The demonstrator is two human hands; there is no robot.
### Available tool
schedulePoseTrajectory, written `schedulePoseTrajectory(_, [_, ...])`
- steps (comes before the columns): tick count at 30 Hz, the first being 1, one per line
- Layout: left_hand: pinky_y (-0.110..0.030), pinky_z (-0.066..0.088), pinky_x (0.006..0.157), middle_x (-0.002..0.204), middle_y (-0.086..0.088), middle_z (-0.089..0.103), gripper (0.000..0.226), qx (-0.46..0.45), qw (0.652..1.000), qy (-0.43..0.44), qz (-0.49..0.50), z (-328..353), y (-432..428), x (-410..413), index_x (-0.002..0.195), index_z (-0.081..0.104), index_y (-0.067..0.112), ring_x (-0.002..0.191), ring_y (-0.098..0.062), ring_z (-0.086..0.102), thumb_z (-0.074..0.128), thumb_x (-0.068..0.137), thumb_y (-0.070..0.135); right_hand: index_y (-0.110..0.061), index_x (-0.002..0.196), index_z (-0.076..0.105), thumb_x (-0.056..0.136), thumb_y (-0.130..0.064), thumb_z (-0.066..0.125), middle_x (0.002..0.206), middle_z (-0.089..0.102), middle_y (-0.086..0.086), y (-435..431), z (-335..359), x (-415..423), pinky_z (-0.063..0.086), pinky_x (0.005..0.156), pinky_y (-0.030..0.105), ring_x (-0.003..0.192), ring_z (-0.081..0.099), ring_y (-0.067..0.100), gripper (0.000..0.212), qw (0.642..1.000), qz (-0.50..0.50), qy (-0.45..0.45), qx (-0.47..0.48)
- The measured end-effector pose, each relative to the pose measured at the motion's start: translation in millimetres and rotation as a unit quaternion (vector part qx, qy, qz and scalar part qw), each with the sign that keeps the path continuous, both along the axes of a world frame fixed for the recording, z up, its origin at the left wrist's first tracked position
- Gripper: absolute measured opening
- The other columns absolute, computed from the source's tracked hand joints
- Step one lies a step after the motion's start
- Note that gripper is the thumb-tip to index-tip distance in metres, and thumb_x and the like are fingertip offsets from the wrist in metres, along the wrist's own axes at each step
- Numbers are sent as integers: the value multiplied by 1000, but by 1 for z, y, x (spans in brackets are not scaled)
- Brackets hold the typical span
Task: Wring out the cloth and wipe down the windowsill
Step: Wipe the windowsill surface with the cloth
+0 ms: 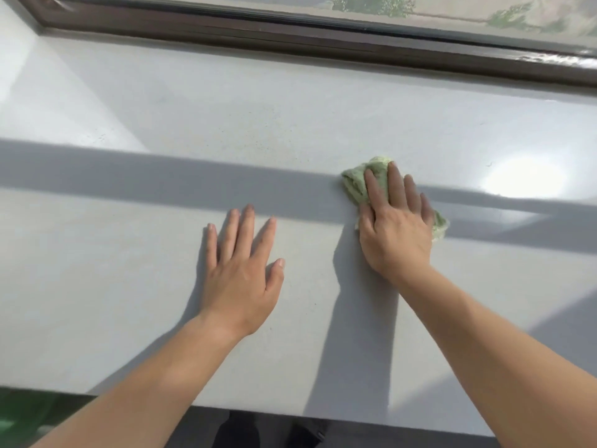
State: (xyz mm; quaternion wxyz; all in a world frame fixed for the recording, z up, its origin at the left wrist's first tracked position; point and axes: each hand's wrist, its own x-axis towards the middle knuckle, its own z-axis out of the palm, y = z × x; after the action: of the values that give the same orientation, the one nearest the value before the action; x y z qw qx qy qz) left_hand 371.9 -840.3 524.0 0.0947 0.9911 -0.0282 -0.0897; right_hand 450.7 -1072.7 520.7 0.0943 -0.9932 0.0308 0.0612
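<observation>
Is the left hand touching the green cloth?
Apart. In the head view, bare windowsill separates the left hand from the green cloth.

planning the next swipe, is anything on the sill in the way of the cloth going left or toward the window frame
Only the left hand, flat on the windowsill left of the green cloth under the right hand. Toward the window frame, nothing visible blocks it.

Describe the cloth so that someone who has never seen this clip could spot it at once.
Start at the dark window frame along the top, then come down across the pale grey windowsill. Right of centre, the right hand presses flat on a crumpled cloth. It is the only pale green thing on the sill; the left hand lies flat on bare sill.
</observation>
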Motion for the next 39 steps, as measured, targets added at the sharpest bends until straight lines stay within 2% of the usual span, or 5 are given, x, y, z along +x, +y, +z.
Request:
schedulePoseTrajectory(14, [-53,-6,121,167,-4,-7,64,32,999,-1,8,-1,-2,-2,158,7,28,152,-21,-14,10,97,49,-37,155,24,98,-42,28,168,11,0,10,-2,-66,12,121,50,152,13,30,58,1000,-10,-27,-5])
schedulePoseTrajectory(21, [-53,-5,121,167,-5,-1,62,14,1000,-11,5,-4,-4,-1,157,15,31,153,-22,-8,10,99,50,-39,152,36,103,-47,27,166,22,-2,3,-3,-163,18,121,54,153,19,30,51,970,241,-12,15])
schedulePoseTrajectory(26, [-54,-7,121,167,-7,-2,56,7,1000,-15,-11,-7,-2,-2,155,18,40,153,-24,-10,19,100,50,-40,156,23,99,-50,26,169,7,-2,17,0,-138,8,123,50,154,7,28,57,1000,-11,-7,8])
schedulePoseTrajectory(33, [-56,-6,120,167,-7,-2,57,22,999,-20,-21,-8,0,-1,154,16,42,153,-25,-10,11,98,54,-36,149,44,103,-44,38,164,28,-2,37,-5,-215,23,119,52,151,24,29,47,974,219,-52,22])
schedulePoseTrajectory(39, [-57,-9,119,167,-9,-2,59,16,999,-19,-27,-10,1,-5,154,16,41,152,-25,-11,11,98,58,-37,154,34,99,-44,39,167,18,0,49,-5,-205,14,122,52,153,16,30,55,998,-45,-54,9])
